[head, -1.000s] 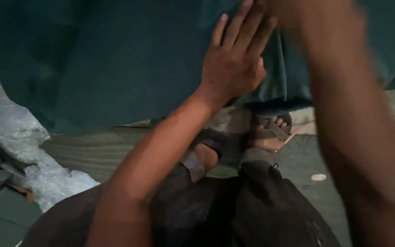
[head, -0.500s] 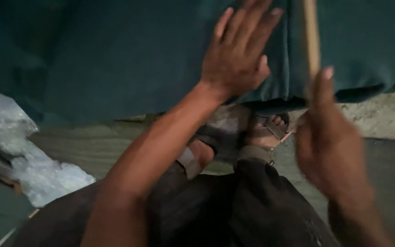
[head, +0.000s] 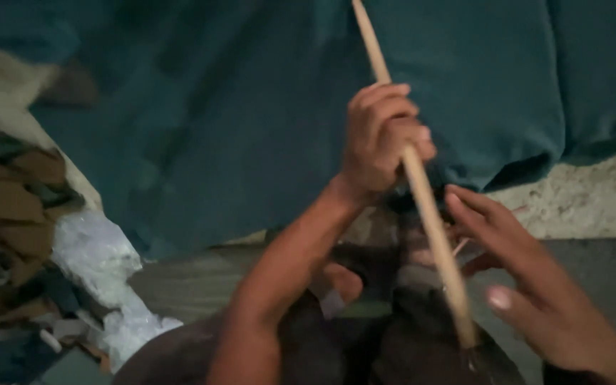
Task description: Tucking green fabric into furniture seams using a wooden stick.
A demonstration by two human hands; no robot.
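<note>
Far left: crumpled clear plastic sheet [head: 98,264] lay beside a pile of brown scraps [head: 8,192]. Teal cloth [head: 201,107] hung across the upper frame. Centre: left hand [head: 379,139] was clamped, fingers curled tight, around a pale wooden stick [head: 422,199] that ran diagonally from the top edge down toward the lap. Right hand [head: 529,285] sat just beside the lower shaft, fingers spread and loose, not gripping. Stick looked light, stiff, smooth; mid-shaft seemed the steadiest hold. Sandalled feet [head: 365,278] below.
</note>
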